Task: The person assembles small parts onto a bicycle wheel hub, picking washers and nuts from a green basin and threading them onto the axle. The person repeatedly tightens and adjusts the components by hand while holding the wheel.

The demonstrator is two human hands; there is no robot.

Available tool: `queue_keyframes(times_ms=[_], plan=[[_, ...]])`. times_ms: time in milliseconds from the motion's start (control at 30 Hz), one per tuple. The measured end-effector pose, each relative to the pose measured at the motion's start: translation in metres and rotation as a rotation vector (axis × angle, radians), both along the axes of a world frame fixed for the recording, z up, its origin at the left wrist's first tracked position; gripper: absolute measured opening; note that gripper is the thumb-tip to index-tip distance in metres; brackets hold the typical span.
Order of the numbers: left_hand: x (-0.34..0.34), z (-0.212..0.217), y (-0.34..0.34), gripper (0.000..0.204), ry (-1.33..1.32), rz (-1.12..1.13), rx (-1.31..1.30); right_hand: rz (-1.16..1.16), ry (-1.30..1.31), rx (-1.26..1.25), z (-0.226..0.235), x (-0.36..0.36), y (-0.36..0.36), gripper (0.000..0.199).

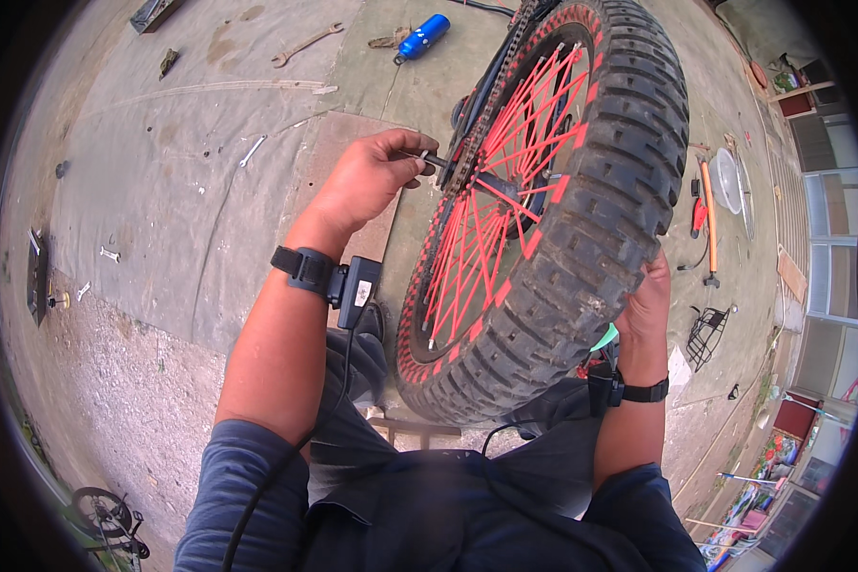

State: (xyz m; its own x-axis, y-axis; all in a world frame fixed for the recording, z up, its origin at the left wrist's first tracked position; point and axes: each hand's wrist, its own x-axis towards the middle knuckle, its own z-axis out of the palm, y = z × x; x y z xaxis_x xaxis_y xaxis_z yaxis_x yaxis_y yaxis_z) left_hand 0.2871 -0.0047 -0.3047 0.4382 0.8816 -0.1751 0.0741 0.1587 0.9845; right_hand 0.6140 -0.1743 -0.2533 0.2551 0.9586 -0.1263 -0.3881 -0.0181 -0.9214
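Both hands work: left hand point(367, 176) fingers pinch a tool point(431, 158); right hand point(650, 303) grips the tyre point(591, 229).

I'm out in daylight on a grey concrete floor point(162, 172), stained and cracked. Wrenches point(305, 44) lie scattered on it, a blue bottle point(422, 36) just right of the biggest one. Far right of the bottle stand buildings with windows point(829, 238).
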Motion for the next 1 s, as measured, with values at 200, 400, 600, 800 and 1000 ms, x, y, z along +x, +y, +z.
queue_keyframes(times_ms=[200,400,600,800,1000], plan=[[0.0008,-0.0003,-0.0005,0.028,-0.078,0.027,-0.051,0.001,-0.067,-0.002,-0.0022,0.0034,0.0011,0.027],[0.0036,-0.0008,-0.0013,0.026,-0.18,0.071,-0.112,-0.009,-0.062,-0.021,-0.0038,0.0042,0.0004,0.027],[0.0002,0.0008,-0.0013,0.029,-0.114,0.064,-0.153,0.007,-0.091,-0.019,-0.0034,0.0049,0.0011,0.027],[-0.0031,0.0031,0.0002,0.032,-0.071,0.017,-0.141,-0.003,-0.098,-0.014,-0.0038,0.0037,0.0009,0.027],[-0.0021,0.0044,-0.0013,0.031,-0.085,0.022,-0.118,0.017,-0.091,-0.007,-0.0055,0.0056,0.0005,0.028]])
